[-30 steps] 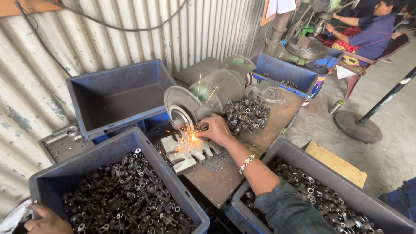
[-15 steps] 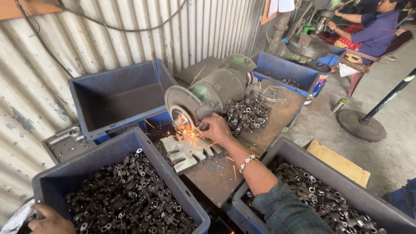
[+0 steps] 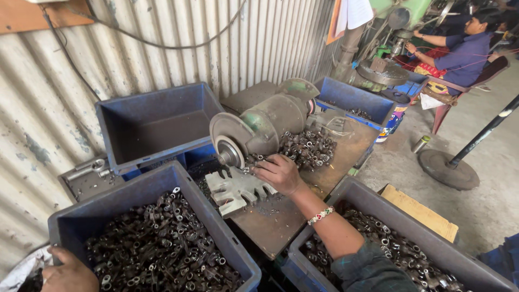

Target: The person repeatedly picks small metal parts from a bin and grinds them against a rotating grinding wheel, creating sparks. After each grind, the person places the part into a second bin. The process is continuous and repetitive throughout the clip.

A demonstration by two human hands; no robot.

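Currently: right hand (image 3: 278, 173) at the grinding wheel (image 3: 230, 147), left hand (image 3: 67, 273) on the near blue bin (image 3: 227, 246).

Right fingers are curled, apparently pinching a small metal part just beside the wheel, above the toothed metal plate (image 3: 235, 189); the part itself is hidden. Left hand grips the bin corner.

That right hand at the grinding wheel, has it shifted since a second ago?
Hardly. The right hand stays just right of the grinding wheel, above the toothed metal plate, but the sparks seen earlier are gone.
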